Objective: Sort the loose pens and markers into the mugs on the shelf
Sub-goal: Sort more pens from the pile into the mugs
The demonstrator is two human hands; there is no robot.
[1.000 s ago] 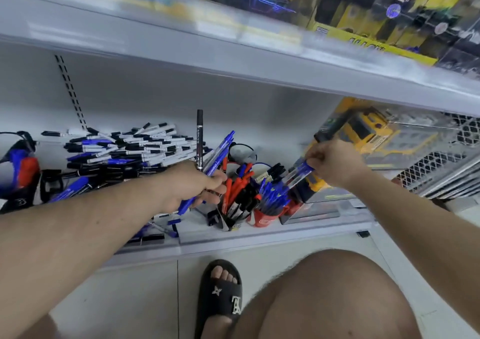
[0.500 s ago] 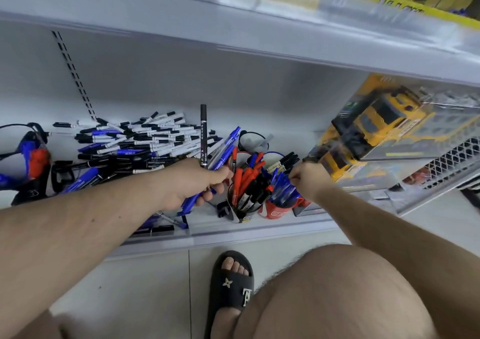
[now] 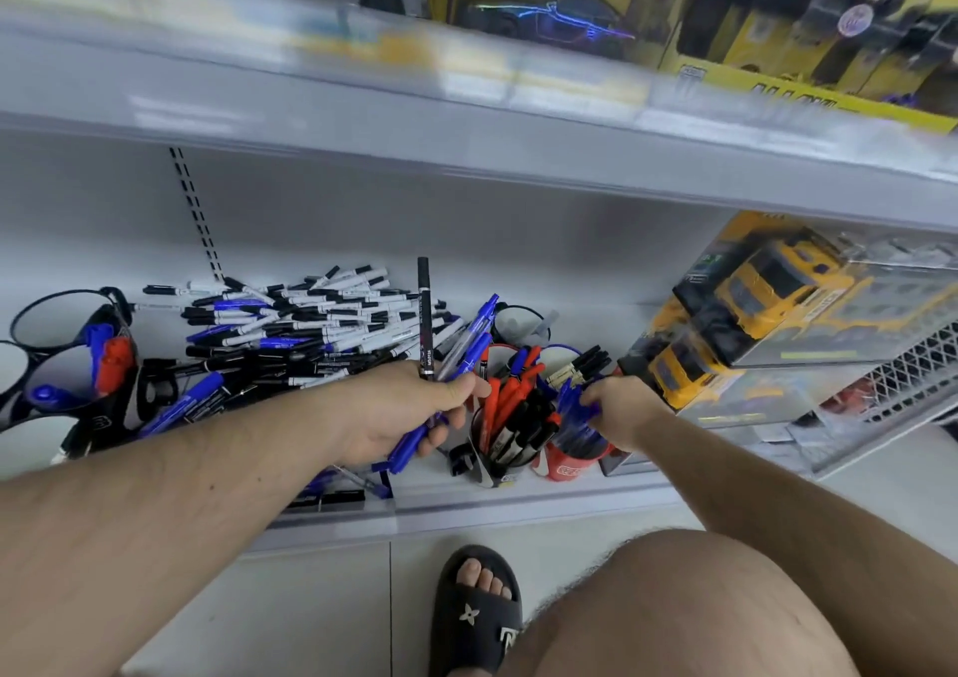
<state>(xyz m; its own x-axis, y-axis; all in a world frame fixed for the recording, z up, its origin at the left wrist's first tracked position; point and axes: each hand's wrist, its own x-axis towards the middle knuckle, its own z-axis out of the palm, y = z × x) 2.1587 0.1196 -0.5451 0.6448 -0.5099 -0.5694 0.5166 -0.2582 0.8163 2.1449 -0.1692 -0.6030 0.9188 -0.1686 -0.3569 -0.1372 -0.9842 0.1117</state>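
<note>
A large heap of loose black, blue and white pens and markers (image 3: 306, 318) lies on the white shelf (image 3: 518, 503). My left hand (image 3: 409, 412) grips a bunch of pens (image 3: 466, 344): one black pen pointing up and several blue ones. To its right stands a black mug (image 3: 487, 461) holding red and black markers, then a red mug (image 3: 573, 464) packed with blue pens. My right hand (image 3: 619, 409) rests over the red mug, its fingers curled on the tops of the blue pens (image 3: 573, 401). More mugs sit behind, partly hidden.
Black mugs (image 3: 57, 360) holding red and blue markers stand at the far left. Boxed yellow toy trucks (image 3: 767, 308) and a wire basket (image 3: 912, 365) fill the shelf's right side. An upper shelf (image 3: 466, 121) overhangs. My sandalled foot (image 3: 479, 609) and knee (image 3: 674, 609) are below.
My right hand came down from mid-air with blue pens to the red mug and now sits on the pens there. My left hand kept holding its bunch.
</note>
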